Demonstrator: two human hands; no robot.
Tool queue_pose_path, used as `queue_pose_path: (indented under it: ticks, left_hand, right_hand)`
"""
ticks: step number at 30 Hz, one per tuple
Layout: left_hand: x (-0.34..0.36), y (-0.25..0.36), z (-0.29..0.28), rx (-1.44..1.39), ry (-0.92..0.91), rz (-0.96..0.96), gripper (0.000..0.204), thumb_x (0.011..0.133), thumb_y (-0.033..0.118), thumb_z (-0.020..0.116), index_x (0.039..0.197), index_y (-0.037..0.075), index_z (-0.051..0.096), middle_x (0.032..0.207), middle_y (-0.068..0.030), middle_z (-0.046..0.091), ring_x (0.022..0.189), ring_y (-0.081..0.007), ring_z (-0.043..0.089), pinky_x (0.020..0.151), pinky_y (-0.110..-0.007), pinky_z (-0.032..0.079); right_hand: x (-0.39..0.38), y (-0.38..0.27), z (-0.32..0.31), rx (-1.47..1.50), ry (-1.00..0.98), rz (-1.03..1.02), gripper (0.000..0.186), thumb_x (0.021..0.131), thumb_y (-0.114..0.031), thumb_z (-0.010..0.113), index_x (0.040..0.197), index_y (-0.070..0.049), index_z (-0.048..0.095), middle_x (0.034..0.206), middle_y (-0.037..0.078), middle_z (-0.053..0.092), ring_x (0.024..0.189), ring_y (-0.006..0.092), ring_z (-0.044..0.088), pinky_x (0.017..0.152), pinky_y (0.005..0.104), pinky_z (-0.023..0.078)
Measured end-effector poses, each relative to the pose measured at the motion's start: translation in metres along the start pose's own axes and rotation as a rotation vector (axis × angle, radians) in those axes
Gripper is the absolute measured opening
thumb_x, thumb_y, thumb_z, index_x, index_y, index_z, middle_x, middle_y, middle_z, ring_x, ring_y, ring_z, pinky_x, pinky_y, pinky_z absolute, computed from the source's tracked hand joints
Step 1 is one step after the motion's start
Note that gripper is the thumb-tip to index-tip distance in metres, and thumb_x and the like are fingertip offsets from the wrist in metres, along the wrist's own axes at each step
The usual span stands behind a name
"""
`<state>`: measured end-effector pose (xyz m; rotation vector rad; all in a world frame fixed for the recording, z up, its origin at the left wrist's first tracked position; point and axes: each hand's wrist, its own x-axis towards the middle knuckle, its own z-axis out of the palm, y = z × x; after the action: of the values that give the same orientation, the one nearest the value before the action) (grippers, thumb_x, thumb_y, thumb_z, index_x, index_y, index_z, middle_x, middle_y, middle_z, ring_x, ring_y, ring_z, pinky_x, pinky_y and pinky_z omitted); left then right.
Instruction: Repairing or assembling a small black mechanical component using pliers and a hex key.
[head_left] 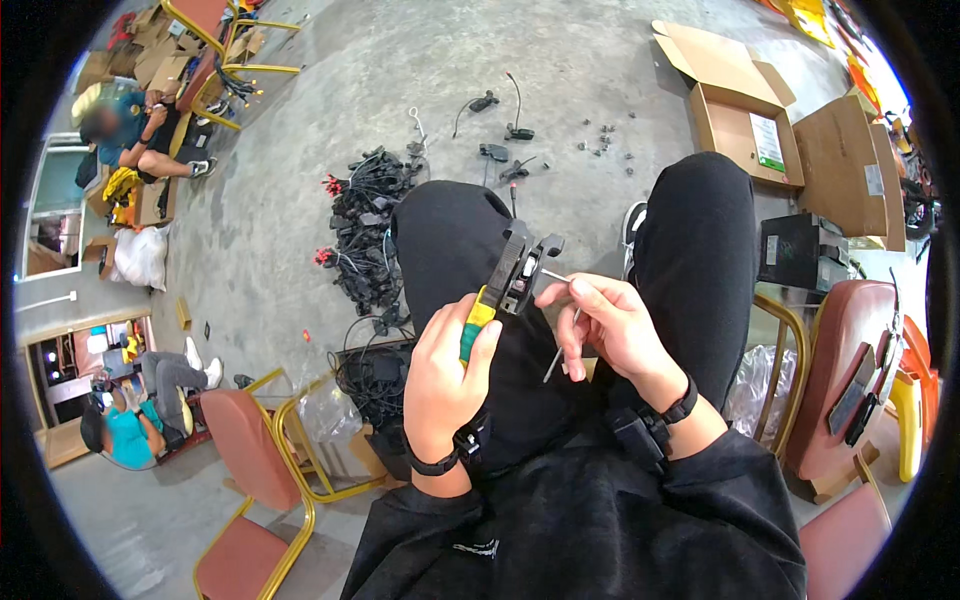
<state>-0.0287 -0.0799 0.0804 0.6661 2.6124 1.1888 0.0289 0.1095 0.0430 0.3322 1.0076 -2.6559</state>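
My left hand (446, 365) is closed round a yellow-and-green piece (480, 320), with a black mechanical part with a strap and a small silver fitting (525, 270) at its upper end, above my left thigh. My right hand (610, 325) grips a thin metal rod, apparently an L-shaped key (553, 365), whose short end reaches toward the black part's side; whether it touches is unclear. Both hands are raised over my lap, between my black-trousered knees.
Black cabled parts (365, 225) lie piled on the concrete floor (480, 40), with small pieces (605, 140) ahead. An open carton (735, 135), black box (800, 250) and chairs (835, 380) stand right; chairs (245, 450) stand left. Two other people (135, 135) sit farther left.
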Motion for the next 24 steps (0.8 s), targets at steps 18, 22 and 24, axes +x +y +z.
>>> queue_pose_path:
  ticks: [18,22,24]
  left_hand:
    - [0.001,0.0,-0.001,-0.019,-0.029,-0.039,0.027,0.088,0.015,0.057,0.106,-0.005,0.057,0.091,-0.0181,0.06,0.084,-0.0336,0.059,0.075,-0.036,0.047]
    - [0.001,0.0,0.0,0.033,-0.032,-0.02,0.026,0.092,0.017,0.054,0.105,-0.005,0.057,0.089,-0.0141,0.061,0.08,-0.0248,0.061,0.074,-0.031,0.046]
    - [0.001,0.0,0.001,0.034,-0.01,0.002,0.026,0.092,0.017,0.054,0.105,-0.005,0.057,0.089,-0.0141,0.061,0.08,-0.025,0.061,0.074,-0.031,0.046]
  right_hand:
    - [0.006,0.009,-0.003,-1.351,0.374,-0.803,0.023,0.084,-0.004,0.06,0.107,-0.005,0.062,0.092,0.014,0.056,0.081,0.0266,0.058,0.072,0.0325,0.047]
    - [0.003,0.006,-0.003,-0.606,0.134,-0.329,0.022,0.094,-0.015,0.05,0.108,0.0,0.058,0.074,0.012,0.06,0.063,0.0214,0.062,0.056,0.0282,0.049]
    - [0.0,0.004,-0.003,-0.108,0.007,-0.032,0.026,0.097,-0.019,0.046,0.108,0.002,0.057,0.067,0.01,0.06,0.056,0.019,0.062,0.051,0.0263,0.049]
